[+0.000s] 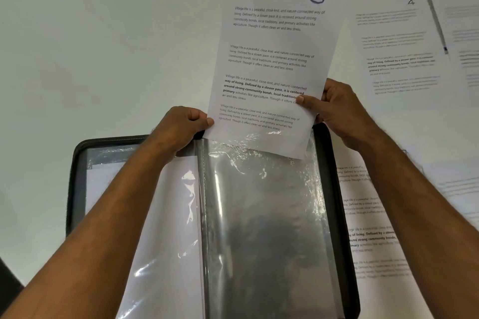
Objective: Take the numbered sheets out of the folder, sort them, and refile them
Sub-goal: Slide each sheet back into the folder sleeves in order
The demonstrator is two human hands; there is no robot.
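Refiling looks underway: left hand (185, 122) and right hand (334, 106) pinch sheet 3 (274, 65), whose bottom edge needs guiding into the plastic sleeve (264, 202).

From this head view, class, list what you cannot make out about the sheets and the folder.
- Sheet beside the folder: its number is hidden by the right forearm.
- Far-right sheet: cut off by the frame edge, text blurred.
- Sheet 3: its bottom edge lies behind the glaring plastic sleeve.
- Folder: its near end runs out of frame.
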